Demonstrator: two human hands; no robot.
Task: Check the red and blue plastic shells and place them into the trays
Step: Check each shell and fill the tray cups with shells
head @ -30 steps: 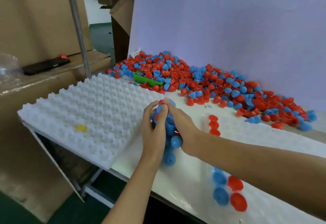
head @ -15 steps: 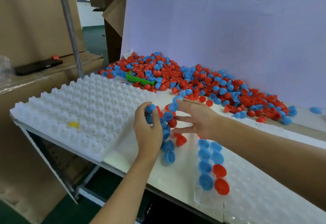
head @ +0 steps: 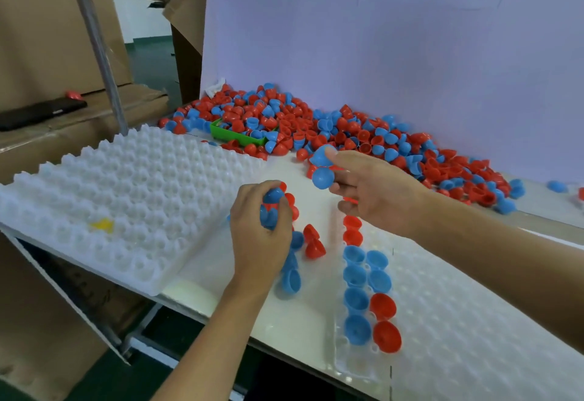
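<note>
Sorting: red and blue shells are being handled over a white table, seen from the head camera.
Left hand: fingers are curled round a clutch of blue and red shells, held just above the table near the middle.
Loose shells: a few red and blue ones are left on the table just right of the left hand.
Right hand: two blue shells are pinched between thumb and fingertips, raised in front of the pile; the other fingers are loosely spread.
Pile: many red and blue shells are heaped along the far edge, against a pale backdrop.
Right tray: clear, near right; blue shells are seated in its left column, with two blue and two red in the next.
Left tray: white, dimpled, with a yellow speck on it.
Green bin: partly buried at the pile's left end.
</note>
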